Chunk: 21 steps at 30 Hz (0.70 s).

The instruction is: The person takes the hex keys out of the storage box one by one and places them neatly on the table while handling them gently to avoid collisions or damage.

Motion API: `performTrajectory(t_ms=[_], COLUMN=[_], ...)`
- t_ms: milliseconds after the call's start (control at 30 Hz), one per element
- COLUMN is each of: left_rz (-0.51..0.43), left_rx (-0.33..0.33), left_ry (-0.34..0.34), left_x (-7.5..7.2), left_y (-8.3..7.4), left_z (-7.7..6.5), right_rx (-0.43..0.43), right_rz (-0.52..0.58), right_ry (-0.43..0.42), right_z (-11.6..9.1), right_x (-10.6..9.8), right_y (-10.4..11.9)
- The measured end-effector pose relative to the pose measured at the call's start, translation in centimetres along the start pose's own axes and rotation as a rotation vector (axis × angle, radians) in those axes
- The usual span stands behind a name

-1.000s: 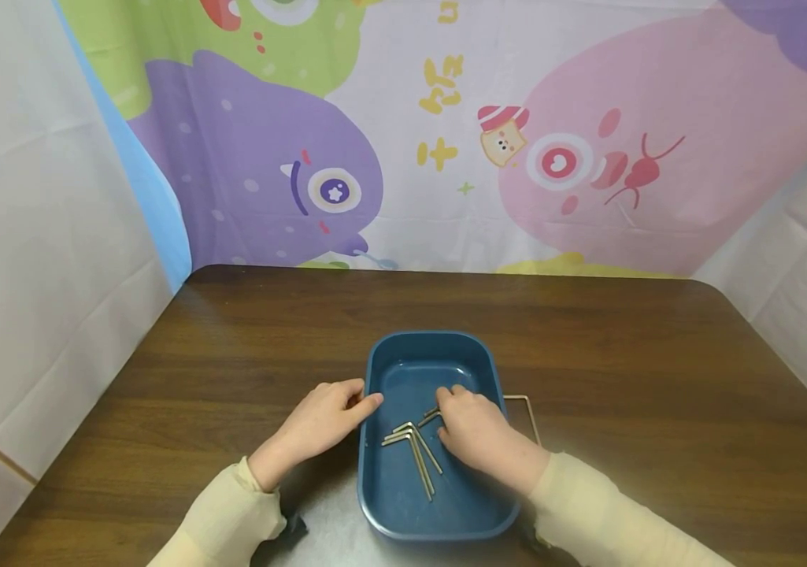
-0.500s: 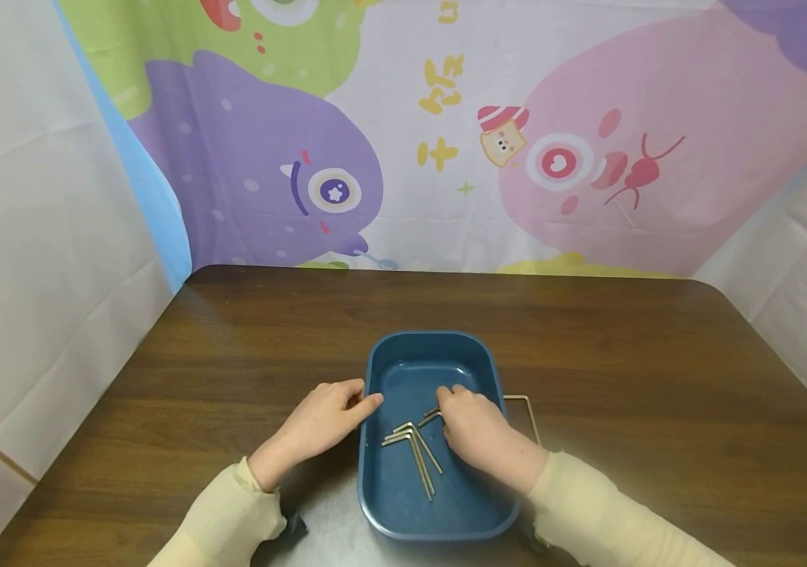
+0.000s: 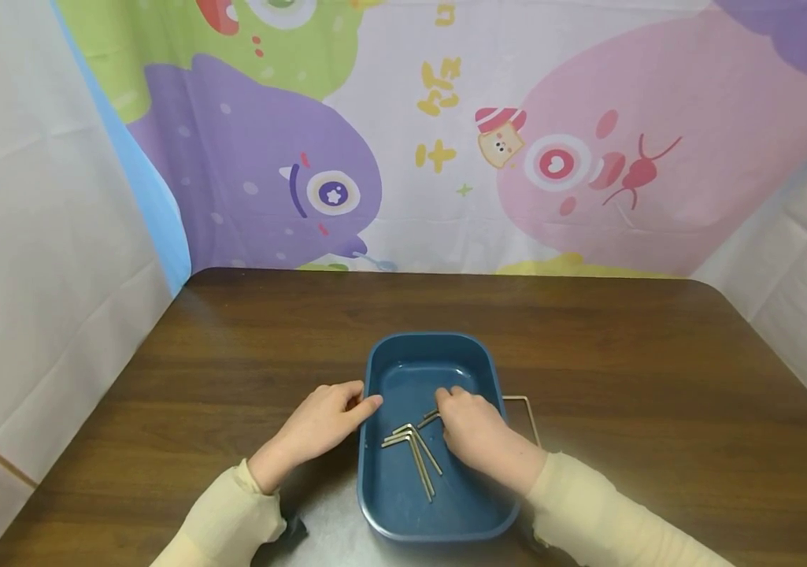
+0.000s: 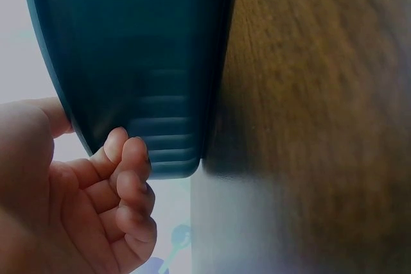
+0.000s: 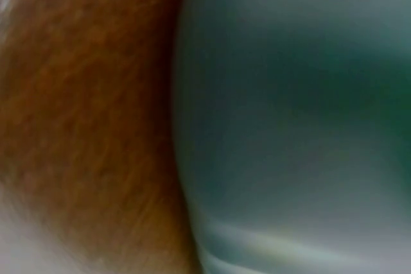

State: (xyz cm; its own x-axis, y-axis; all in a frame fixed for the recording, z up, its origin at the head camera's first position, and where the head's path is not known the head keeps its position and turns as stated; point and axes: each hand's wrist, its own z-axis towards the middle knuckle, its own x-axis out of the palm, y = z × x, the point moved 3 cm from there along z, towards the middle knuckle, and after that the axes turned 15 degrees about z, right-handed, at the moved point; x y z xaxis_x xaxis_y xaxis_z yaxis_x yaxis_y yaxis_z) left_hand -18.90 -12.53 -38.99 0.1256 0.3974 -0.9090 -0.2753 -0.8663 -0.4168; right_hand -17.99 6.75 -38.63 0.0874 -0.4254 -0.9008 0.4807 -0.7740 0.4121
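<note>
Five visible rods (image 3: 421, 465) in one tray (image 3: 403, 386): two by right fingers (image 3: 443, 403), hold unclear; left fingers (image 4: 133, 184) round rim (image 3: 438, 535).

Blue tray (image 3: 403, 476) (gold-toned rods (image 3: 410, 435))

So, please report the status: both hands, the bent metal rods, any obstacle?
Left hand holds blue container by left wall. Right hand inside it, blocking view of partly covered rods; grip hidden. Uncovered bent rods lie on container floor.
</note>
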Motion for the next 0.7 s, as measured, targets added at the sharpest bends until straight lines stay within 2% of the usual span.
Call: performTrajectory(t_ms=[700], left_rz=[-0.002], left_rx=[0.003], left_ry=[0.001], left_x=[0.19], left_y=[0.21], left_z=[0.02], right_rx=[0.021], right_rz=[0.018], right_ry=[0.019], right_z=[-0.02], right_x=[0.19], right_y=[-0.14])
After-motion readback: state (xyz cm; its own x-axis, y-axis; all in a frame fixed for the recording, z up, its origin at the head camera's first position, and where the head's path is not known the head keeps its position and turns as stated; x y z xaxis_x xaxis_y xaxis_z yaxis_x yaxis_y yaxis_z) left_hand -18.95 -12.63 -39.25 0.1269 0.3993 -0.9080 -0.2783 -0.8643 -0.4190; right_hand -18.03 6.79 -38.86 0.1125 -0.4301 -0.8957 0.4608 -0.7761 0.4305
